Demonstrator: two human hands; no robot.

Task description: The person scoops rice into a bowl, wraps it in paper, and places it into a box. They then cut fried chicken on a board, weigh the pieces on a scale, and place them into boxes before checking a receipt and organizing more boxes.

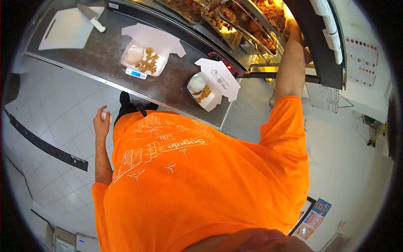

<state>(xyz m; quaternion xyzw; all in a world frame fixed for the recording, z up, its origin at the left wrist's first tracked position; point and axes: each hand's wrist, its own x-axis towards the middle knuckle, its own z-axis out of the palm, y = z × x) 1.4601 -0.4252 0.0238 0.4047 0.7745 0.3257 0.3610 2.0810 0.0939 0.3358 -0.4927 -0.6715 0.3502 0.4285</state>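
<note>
My left hand point(102, 122) hangs beside my body over the floor, its fingers curled around a small white object point(106, 116) that may be a little cup. My right arm reaches up into a lit display case, where my right hand point(292, 30) is beside trays of fried chicken point(270, 17). Glare and the case frame hide its fingers. On the counter point(94, 69) is an open takeout box point(161, 63) with fried pieces point(147, 64) and a pale round portion. Another open takeout box point(210, 103) holds a wrapped white mound point(196, 84) and fried pieces.
A white cutting board point(63, 31) with a white-handled knife point(98, 25) lies at the counter's far left. A small device with a blue display point(136, 73) sits at the first box's front edge. The case's dark raised door edge point(325, 46) is right of my arm.
</note>
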